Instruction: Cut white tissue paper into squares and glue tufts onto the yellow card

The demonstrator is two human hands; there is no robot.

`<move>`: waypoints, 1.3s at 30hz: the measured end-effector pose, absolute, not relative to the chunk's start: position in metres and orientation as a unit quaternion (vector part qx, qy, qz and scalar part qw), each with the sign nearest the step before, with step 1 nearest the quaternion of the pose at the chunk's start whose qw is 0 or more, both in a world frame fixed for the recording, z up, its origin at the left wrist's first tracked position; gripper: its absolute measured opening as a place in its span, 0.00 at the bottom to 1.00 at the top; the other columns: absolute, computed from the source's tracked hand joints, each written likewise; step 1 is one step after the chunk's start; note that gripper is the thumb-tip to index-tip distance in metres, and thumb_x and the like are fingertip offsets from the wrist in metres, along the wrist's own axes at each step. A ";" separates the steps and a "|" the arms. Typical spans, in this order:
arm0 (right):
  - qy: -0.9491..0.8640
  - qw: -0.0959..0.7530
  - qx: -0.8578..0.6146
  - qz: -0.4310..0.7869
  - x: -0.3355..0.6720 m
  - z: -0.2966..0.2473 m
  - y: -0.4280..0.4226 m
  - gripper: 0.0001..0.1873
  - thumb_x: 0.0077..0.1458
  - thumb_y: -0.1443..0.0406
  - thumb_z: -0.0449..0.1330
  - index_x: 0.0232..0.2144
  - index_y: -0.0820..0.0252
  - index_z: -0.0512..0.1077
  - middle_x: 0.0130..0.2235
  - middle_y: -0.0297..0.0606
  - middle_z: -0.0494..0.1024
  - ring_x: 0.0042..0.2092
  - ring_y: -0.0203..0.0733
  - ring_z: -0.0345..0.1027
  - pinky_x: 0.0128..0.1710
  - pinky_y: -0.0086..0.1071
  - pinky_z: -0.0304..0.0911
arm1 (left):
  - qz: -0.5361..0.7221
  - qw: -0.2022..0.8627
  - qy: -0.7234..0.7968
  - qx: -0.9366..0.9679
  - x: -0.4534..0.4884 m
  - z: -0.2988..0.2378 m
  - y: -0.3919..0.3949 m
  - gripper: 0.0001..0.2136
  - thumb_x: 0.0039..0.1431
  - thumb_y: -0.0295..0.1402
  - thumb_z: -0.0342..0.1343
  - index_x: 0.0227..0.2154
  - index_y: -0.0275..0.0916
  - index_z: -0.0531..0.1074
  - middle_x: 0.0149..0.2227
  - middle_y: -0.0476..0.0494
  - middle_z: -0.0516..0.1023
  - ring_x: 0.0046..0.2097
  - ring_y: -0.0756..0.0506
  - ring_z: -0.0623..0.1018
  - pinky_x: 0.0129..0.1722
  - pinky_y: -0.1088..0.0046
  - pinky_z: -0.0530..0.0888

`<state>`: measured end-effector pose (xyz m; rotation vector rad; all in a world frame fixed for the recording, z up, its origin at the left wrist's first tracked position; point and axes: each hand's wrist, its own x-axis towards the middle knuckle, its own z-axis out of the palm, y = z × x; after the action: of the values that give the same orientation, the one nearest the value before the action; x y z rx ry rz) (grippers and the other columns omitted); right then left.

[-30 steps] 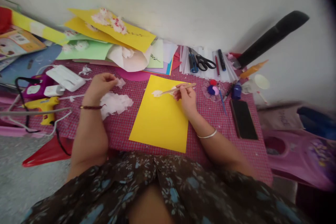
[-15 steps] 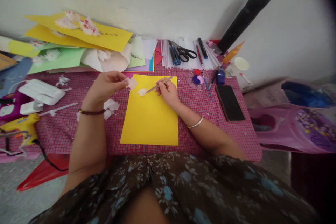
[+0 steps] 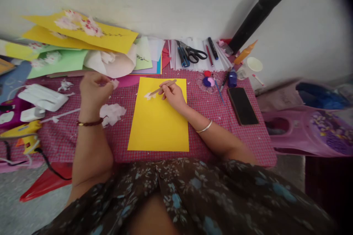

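Observation:
My right hand (image 3: 173, 94) is closed around a flat wooden stick (image 3: 164, 87). The stick's lower tip touches a small white tissue tuft (image 3: 150, 96) on the yellow sheet of paper (image 3: 158, 128). My left hand (image 3: 96, 90), slightly blurred, pinches a thin pale pink piece of tissue paper (image 3: 115, 83) above the tablecloth, left of the sheet. Below that hand lies a loose heap of pale tissue pieces (image 3: 112, 114).
Scissors (image 3: 195, 54), a blue cutter (image 3: 182, 55) and pens lie along the back. Paints (image 3: 209, 80) and a phone (image 3: 242, 106) are at right. A yellow glue gun (image 3: 29, 136) and white adapter (image 3: 44, 96) lie left. Flower-decorated yellow cards (image 3: 110, 38) lean against the wall.
My left hand has moved left, away from the yellow sheet, with the tissue piece still pinched. My right hand has shifted slightly left, and the stick's tip now rests over the tuft.

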<state>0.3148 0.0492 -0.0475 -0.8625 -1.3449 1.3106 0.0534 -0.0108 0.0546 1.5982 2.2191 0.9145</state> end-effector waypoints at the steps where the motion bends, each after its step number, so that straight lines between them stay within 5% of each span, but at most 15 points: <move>1: -0.560 0.513 -0.357 0.544 0.315 -0.048 0.049 0.18 0.63 0.49 0.60 0.37 0.57 0.73 0.27 0.29 0.78 0.22 0.31 0.68 0.23 0.26 0.65 | 0.353 0.193 0.743 0.535 0.059 0.056 -0.011 0.05 0.55 0.32 0.59 0.31 0.36 0.71 0.35 0.45 0.74 0.42 0.43 0.71 0.46 0.64 0.70; 3: -0.564 0.511 -0.355 0.543 0.315 -0.048 0.049 0.17 0.63 0.49 0.60 0.38 0.57 0.73 0.27 0.30 0.79 0.22 0.30 0.69 0.24 0.26 0.65 | 0.419 0.299 0.704 0.489 0.067 0.057 -0.010 0.04 0.52 0.30 0.60 0.29 0.37 0.70 0.26 0.52 0.69 0.31 0.49 0.69 0.35 0.71 0.68; 6: -0.568 0.507 -0.358 0.540 0.315 -0.046 0.048 0.17 0.63 0.49 0.61 0.37 0.57 0.73 0.28 0.29 0.79 0.22 0.30 0.68 0.23 0.26 0.65 | 0.441 0.397 0.663 0.457 0.072 0.055 -0.008 0.06 0.51 0.29 0.63 0.30 0.38 0.70 0.25 0.53 0.71 0.28 0.52 0.70 0.32 0.72 0.68; 11: -0.565 0.516 -0.355 0.537 0.317 -0.041 0.045 0.18 0.62 0.48 0.61 0.36 0.57 0.72 0.27 0.30 0.78 0.21 0.30 0.67 0.23 0.27 0.64 | 0.441 0.432 0.630 0.471 0.066 0.047 -0.007 0.08 0.52 0.30 0.66 0.33 0.37 0.74 0.29 0.52 0.75 0.30 0.52 0.72 0.34 0.72 0.70; 18: -0.544 0.540 -0.367 0.526 0.320 -0.036 0.046 0.18 0.63 0.48 0.60 0.36 0.55 0.71 0.26 0.28 0.75 0.22 0.30 0.66 0.22 0.26 0.63 | 0.387 0.460 0.629 0.493 0.088 0.046 -0.008 0.06 0.47 0.33 0.66 0.25 0.41 0.74 0.25 0.48 0.74 0.28 0.47 0.73 0.34 0.68 0.71; 30: -0.567 0.508 -0.366 0.535 0.316 -0.040 0.053 0.13 0.65 0.53 0.60 0.37 0.55 0.71 0.27 0.28 0.78 0.22 0.30 0.67 0.24 0.26 0.65 | 0.313 0.369 0.654 0.582 0.128 0.017 -0.002 0.05 0.49 0.36 0.63 0.26 0.40 0.75 0.28 0.47 0.77 0.29 0.46 0.72 0.30 0.69 0.67; 39: -0.544 0.568 -0.350 0.510 0.329 -0.032 0.045 0.16 0.69 0.50 0.56 0.36 0.54 0.68 0.25 0.27 0.74 0.23 0.32 0.67 0.25 0.27 0.65 | 0.294 0.319 0.695 0.573 0.136 0.012 0.004 0.03 0.48 0.34 0.60 0.24 0.41 0.73 0.27 0.45 0.77 0.30 0.45 0.72 0.29 0.68 0.66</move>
<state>0.3288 0.0453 -0.0323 -0.8226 -1.2775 1.1974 0.1364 0.0041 0.0124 1.5077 1.8287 0.7722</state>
